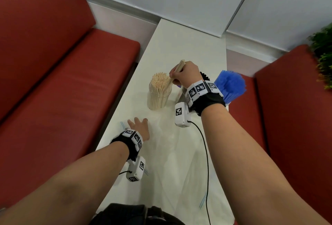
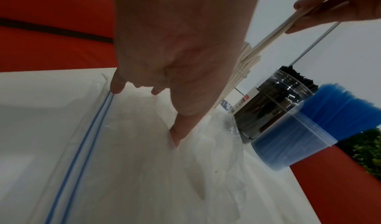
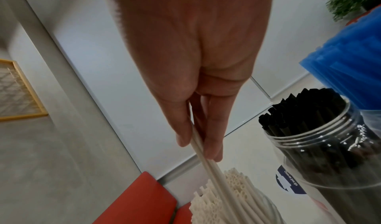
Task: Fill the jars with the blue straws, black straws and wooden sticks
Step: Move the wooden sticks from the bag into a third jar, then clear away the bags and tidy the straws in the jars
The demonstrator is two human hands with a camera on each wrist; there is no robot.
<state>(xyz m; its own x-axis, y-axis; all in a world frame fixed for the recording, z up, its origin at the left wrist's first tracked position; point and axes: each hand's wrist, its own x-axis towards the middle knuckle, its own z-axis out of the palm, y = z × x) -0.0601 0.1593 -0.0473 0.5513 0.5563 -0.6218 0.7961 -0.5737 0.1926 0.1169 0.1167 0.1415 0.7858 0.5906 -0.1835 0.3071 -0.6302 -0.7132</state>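
A clear jar (image 1: pixel 159 97) packed with wooden sticks (image 1: pixel 160 81) stands mid-table. My right hand (image 1: pixel 177 77) pinches a few wooden sticks (image 1: pixel 180 66), slanted, with their lower ends among those in the jar. The right wrist view shows my right hand (image 3: pixel 200 149) with those held sticks (image 3: pixel 208 164) over the jar's sticks (image 3: pixel 230 195). The black-straw jar (image 3: pixel 321 138) and blue straws (image 3: pixel 350 61) stand to the right; in the head view the blue straws (image 1: pixel 230 84) show behind my wrist. My left hand (image 1: pixel 137 122) rests flat, fingers spread, on a clear zip bag (image 2: pixel 123 170).
The white table (image 1: pixel 188 45) is narrow, with red bench seats (image 1: pixel 71 81) on both sides and a wall at its far end. A green plant (image 1: pixel 323 54) stands at the right. A black cable (image 1: pixel 204 149) runs from my right wrist across the bag.
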